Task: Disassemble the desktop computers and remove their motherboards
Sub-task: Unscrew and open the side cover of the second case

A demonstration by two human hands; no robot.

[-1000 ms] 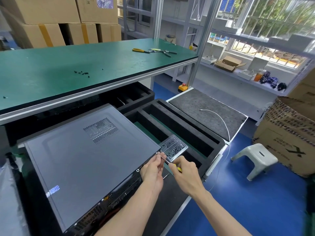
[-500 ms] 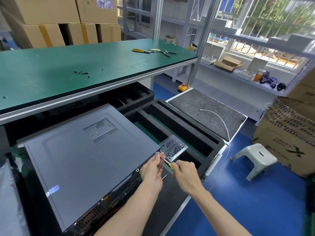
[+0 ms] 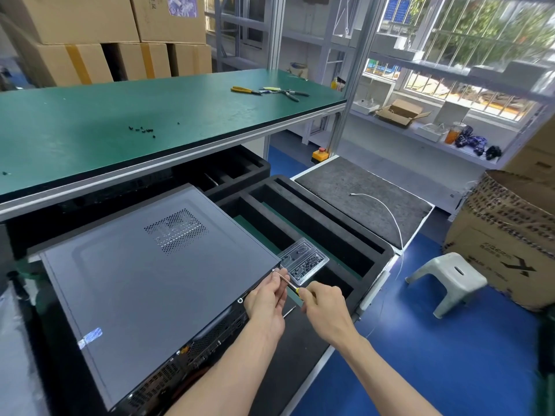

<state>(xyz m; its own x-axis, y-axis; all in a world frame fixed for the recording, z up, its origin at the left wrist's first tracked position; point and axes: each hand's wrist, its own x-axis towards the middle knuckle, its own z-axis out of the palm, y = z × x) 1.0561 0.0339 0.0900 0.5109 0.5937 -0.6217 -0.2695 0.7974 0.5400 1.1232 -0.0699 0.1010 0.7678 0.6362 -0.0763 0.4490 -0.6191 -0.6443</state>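
Note:
A grey desktop computer case (image 3: 144,277) lies flat on its side under the green bench, its rear ports facing me. My right hand (image 3: 322,313) grips the yellow handle of a small screwdriver (image 3: 288,283) whose shaft points at the case's upper rear corner. My left hand (image 3: 267,301) sits at that corner, and its fingers pinch the shaft near the tip. A clear plastic tray (image 3: 304,262) holding several dark screws lies just beyond the hands.
Black foam inserts (image 3: 312,226) with long slots lie right of the case. A second thin tool (image 3: 289,312) lies between my hands. The green bench (image 3: 150,121) carries loose screws and pliers (image 3: 244,90). A white stool (image 3: 447,280) and cardboard boxes (image 3: 504,250) stand at right.
My right hand has shifted slightly left and up with the screwdriver, closer to the case corner. The left hand has stayed at the corner on the shaft.

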